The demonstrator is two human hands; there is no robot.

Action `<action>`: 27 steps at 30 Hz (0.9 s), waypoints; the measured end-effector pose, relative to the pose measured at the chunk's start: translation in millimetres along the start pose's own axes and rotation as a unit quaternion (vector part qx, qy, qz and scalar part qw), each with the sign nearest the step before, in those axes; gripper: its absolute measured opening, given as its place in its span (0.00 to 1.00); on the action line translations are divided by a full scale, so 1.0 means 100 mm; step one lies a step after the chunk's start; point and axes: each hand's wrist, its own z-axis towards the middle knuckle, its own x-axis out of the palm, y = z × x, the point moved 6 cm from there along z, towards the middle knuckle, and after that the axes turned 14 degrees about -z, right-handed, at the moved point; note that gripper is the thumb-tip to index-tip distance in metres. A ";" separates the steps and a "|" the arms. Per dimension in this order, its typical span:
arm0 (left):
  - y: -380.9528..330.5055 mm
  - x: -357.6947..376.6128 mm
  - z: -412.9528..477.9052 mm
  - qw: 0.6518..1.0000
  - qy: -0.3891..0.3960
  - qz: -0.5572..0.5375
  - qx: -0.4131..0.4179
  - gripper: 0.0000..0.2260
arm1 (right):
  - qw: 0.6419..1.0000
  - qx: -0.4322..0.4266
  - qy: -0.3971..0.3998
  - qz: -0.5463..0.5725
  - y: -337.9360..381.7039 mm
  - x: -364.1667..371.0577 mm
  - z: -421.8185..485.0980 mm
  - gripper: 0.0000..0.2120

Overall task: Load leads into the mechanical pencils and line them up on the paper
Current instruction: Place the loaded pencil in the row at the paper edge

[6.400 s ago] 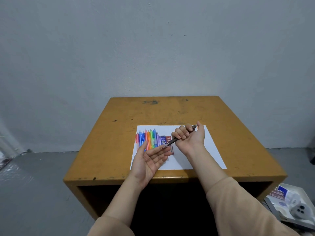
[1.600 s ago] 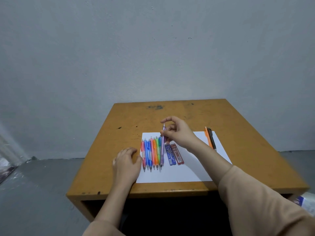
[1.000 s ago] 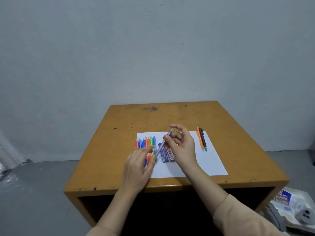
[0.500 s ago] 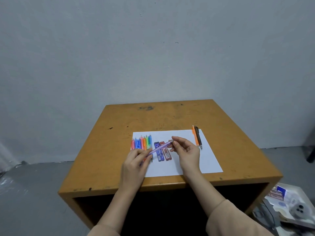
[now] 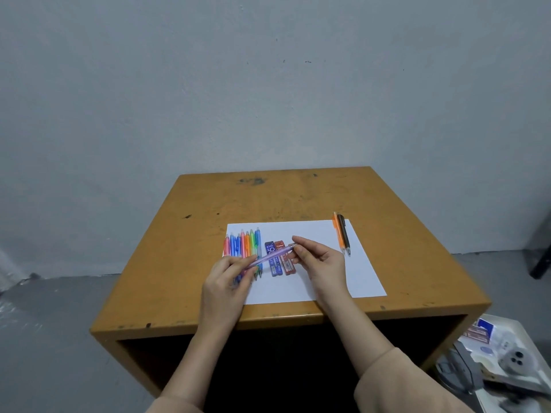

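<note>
- purple pencil is out of the coloured row and spans both hands, slanted nearly level, just above the blue lead case and red lead case. a moment ago the right hand alone holds it upright and the left hand rests on the table beside the paper.
- left hand pinches the tip end between thumb and fingers. right hand pinches the cap end with thumb and forefinger, other fingers loosely curled.
- orange pencil and black pencil lie side by side at the paper's right edge. neither is there in the oldest view, where a dark pencil is in the hands.
- reading: two pencils loaded and placed, purple is third, cap about to come off. whether it is off yet, cannot tell.
- paper: row hugs the left edge, cases just right of it, done pair at the far right, tops reaching the far edge.
- open room: the white strip between cases and done pair, enough for the line to grow leftward.
- table: bare wood on all sides of the paper. near edge sits under the wrists, so a dropped lead may roll off.
</note>
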 end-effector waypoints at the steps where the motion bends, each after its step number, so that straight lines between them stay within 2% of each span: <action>1: -0.01 0.00 0.00 1.000 0.001 -0.001 0.001 0.14 | 1.000 0.003 0.001 0.001 -0.01 0.00 0.00 0.10; 15: 0.01 0.00 -0.01 1.000 0.002 -0.002 -0.014 0.13 | 0.999 0.026 0.004 0.042 -0.06 0.00 0.03 0.08; 21: 0.03 -0.04 0.00 0.999 -0.032 -0.013 -0.032 0.12 | 0.995 0.039 -0.046 0.078 -0.08 -0.08 0.06 0.07; 27: 0.08 -0.06 -0.01 0.997 -0.045 -0.022 -0.055 0.12 | 0.993 0.037 -0.114 -0.022 -0.10 -0.18 0.14 0.09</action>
